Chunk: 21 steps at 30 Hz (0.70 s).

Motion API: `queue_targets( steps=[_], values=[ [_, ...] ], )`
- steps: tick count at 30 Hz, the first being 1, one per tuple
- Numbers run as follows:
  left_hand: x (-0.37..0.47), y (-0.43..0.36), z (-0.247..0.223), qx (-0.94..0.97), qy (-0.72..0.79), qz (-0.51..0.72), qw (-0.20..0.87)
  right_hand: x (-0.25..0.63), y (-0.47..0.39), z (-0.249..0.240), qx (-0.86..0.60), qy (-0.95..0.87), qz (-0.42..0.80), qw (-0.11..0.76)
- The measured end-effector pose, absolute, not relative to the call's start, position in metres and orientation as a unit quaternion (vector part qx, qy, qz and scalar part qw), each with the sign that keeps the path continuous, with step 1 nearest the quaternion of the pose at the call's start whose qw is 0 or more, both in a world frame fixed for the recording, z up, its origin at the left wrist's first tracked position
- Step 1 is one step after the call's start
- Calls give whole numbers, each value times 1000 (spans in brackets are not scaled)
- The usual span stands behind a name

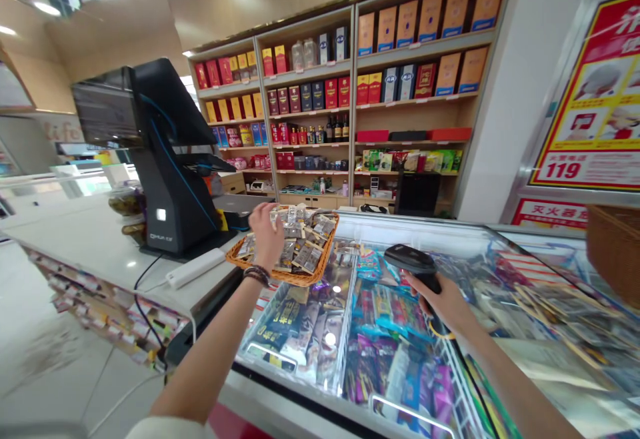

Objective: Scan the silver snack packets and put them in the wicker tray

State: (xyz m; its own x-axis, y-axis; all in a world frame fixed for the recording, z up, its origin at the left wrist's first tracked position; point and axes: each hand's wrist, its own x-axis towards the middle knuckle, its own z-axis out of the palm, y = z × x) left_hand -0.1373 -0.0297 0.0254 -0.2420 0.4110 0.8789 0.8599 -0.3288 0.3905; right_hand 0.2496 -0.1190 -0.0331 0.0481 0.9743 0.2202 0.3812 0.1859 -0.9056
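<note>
A black barcode scanner [410, 260] is gripped by its handle in my right hand [440, 300], held above the freezer's glass top with its head pointing left. My left hand [267, 234], a dark bracelet on its wrist, is over the left part of an orange wicker basket [327, 252]. Its fingers are bent but apart, close to the small packets [306, 256] heaped in the basket; I see nothing in its grasp. The basket rests at the left end of the freezer [345, 392], where bagged ice treats show through the glass.
A black checkout terminal [167, 179] stands on the white counter [65, 232] at left, with a white power strip [195, 268] and cables beside it. More packets [565, 319] and a brown basket [613, 249] are at right. Shelves of boxes [310, 96] line the back wall.
</note>
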Motion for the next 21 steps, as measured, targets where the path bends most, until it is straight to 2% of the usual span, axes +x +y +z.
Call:
queue_targets(
  steps=[4,7,14,21],
  values=[
    [-46,22,9,-768,-503,-397,29,253,-111,-41,-552,-599,323,483],
    [1,54,-16,-783,-556,-263,-93,256,-104,-49,-546,-589,322,501],
    [22,73,-51,-735,-620,-234,-143,261,-103,-55,-527,-596,351,493],
    [28,36,-78,-755,-590,-239,-161,251,-112,-52,-513,-595,363,501]
  ],
)
